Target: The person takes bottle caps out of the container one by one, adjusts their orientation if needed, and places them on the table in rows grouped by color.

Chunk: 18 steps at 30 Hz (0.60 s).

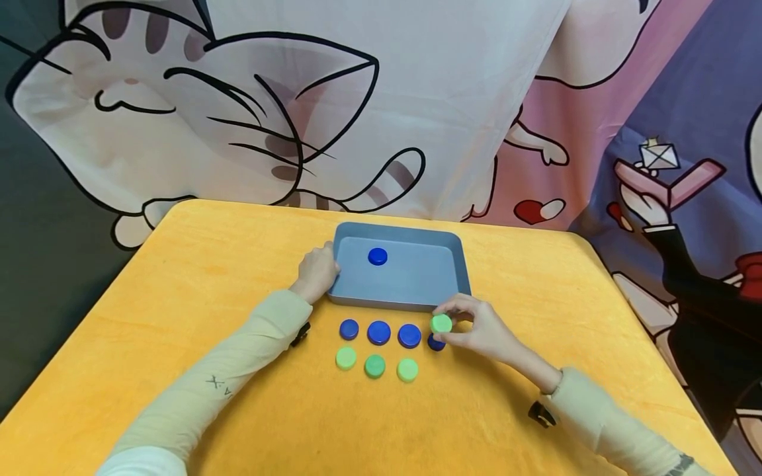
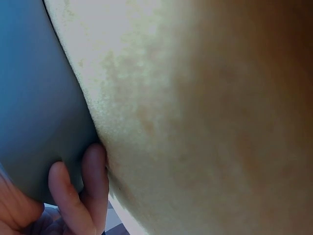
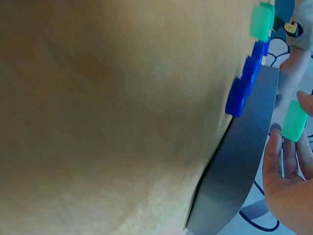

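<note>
A light green bottle cap (image 1: 441,323) is pinched between the thumb and fingers of my right hand (image 1: 476,325), above the tray's near right corner area. It also shows in the right wrist view as a green cap (image 3: 295,121). My left hand (image 1: 317,271) grips the left side of the grey-blue tray (image 1: 411,277); in the left wrist view its fingers (image 2: 93,171) press on the tray wall (image 2: 44,98). One blue cap (image 1: 378,256) lies inside the tray. Partly hidden under my right hand is another blue cap (image 1: 436,342).
In front of the tray runs a row of blue caps (image 1: 378,332). Nearer me lie three green caps (image 1: 375,366), the middle one darker. All rest on the yellow tabletop (image 1: 286,410). A cartoon-printed cloth (image 1: 464,99) hangs behind the table's far edge.
</note>
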Each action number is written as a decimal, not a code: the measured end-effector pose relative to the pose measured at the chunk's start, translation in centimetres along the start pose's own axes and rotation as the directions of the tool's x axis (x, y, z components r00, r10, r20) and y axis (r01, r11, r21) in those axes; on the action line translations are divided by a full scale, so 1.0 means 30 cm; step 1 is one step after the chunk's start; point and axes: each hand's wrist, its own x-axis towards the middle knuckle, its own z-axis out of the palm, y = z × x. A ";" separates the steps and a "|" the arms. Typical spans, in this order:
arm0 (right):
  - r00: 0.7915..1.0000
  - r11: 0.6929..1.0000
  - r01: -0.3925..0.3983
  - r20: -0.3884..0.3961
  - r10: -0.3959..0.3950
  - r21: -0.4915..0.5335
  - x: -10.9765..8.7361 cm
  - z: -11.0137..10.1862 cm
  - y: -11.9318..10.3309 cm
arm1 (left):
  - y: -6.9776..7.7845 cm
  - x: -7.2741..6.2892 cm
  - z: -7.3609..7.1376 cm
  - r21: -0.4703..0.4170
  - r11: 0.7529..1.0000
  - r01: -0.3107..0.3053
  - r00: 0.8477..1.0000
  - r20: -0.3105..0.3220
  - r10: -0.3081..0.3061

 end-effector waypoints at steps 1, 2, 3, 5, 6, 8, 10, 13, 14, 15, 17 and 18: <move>1.000 1.000 -0.003 0.007 0.003 -0.008 -0.008 0.004 -0.002 | 0.000 0.001 0.000 -0.001 1.000 0.000 1.000 0.001 0.000; 1.000 1.000 0.000 0.016 0.000 -0.017 -0.016 0.008 -0.003 | 0.000 0.001 0.001 -0.003 1.000 -0.002 1.000 0.001 0.002; 1.000 1.000 0.004 0.026 -0.004 -0.022 -0.023 0.011 -0.005 | 0.000 0.002 0.001 -0.005 1.000 -0.002 1.000 0.000 0.002; 0.999 0.999 0.008 0.043 -0.006 -0.035 -0.037 0.019 -0.011 | -0.001 0.003 0.002 -0.005 1.000 -0.004 1.000 -0.001 0.004; 0.999 0.999 0.004 0.054 -0.002 -0.041 -0.044 0.021 -0.015 | -0.001 0.003 0.003 -0.007 1.000 -0.005 1.000 -0.002 0.005; 0.997 0.999 0.005 0.079 -0.001 -0.049 -0.056 0.025 -0.019 | -0.003 0.003 0.004 -0.005 1.000 -0.008 1.000 -0.004 0.008; 0.995 0.999 0.009 0.099 -0.004 -0.053 -0.068 0.029 -0.023 | -0.003 0.004 0.005 -0.001 1.000 -0.007 1.000 -0.007 0.007; 0.991 0.998 0.026 0.131 -0.018 -0.058 -0.087 0.037 -0.021 | -0.001 0.004 0.004 0.005 1.000 -0.001 1.000 -0.002 0.001; 0.991 0.998 0.026 0.135 -0.018 -0.059 -0.094 0.040 -0.022 | 0.000 0.004 0.003 0.008 1.000 0.002 1.000 0.000 -0.002; 0.990 0.998 0.018 0.143 -0.010 -0.058 -0.100 0.045 -0.023 | 0.001 0.004 0.003 0.009 1.000 0.006 1.000 0.002 -0.006; 0.987 0.998 -0.009 0.162 0.019 -0.058 -0.111 0.054 -0.028 | 0.001 0.002 0.001 0.012 1.000 0.009 1.000 0.006 -0.009; 0.984 0.998 -0.024 0.173 0.034 -0.063 -0.116 0.059 -0.032 | 0.002 0.002 0.001 0.011 1.000 0.008 1.000 0.006 -0.009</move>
